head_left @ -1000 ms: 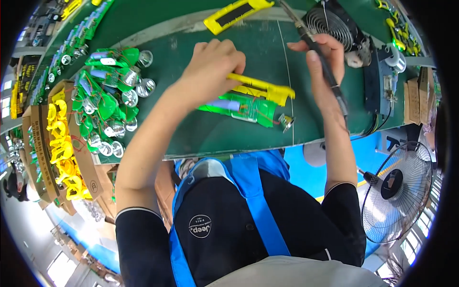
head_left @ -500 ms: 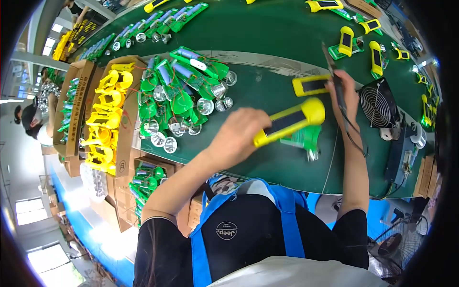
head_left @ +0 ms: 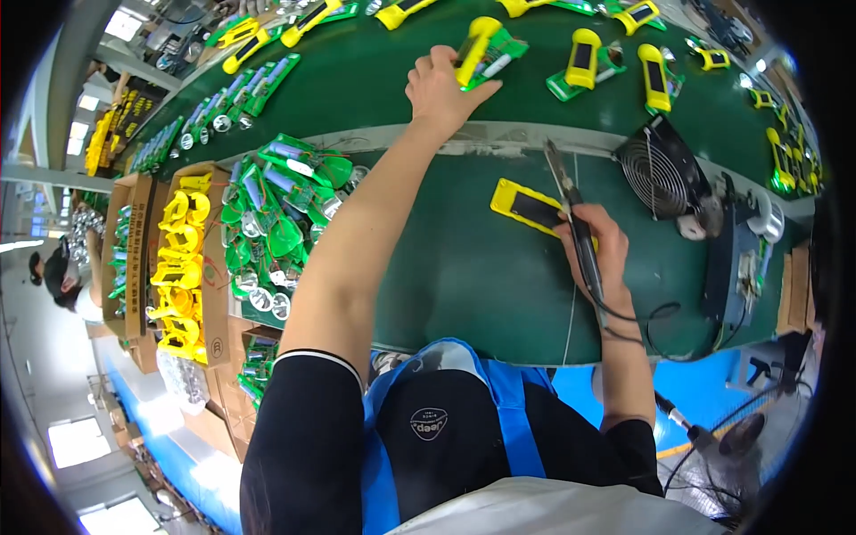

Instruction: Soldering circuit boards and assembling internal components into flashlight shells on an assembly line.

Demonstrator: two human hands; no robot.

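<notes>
Flashlight assembly point(head_left: 486, 55) is meeting the left hand point(head_left: 444, 92), thumb spread, beyond and left of the black fan point(head_left: 655, 174); gripped or loose, I cannot tell. Left of the fan, the right hand point(head_left: 608, 257) is gripping a soldering iron point(head_left: 580, 234), partly hiding a yellow housing point(head_left: 526, 206). We're apparently watching a placing step; moving on calls for keeping that iron clear.

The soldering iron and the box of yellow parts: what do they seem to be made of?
Soldering iron: the grey shaft, slightly glossy, suggests metal; the dark, smooth-looking handle could be plastic or rubber. Box: probably matt cardboard, judging by its thin brown walls.
</notes>
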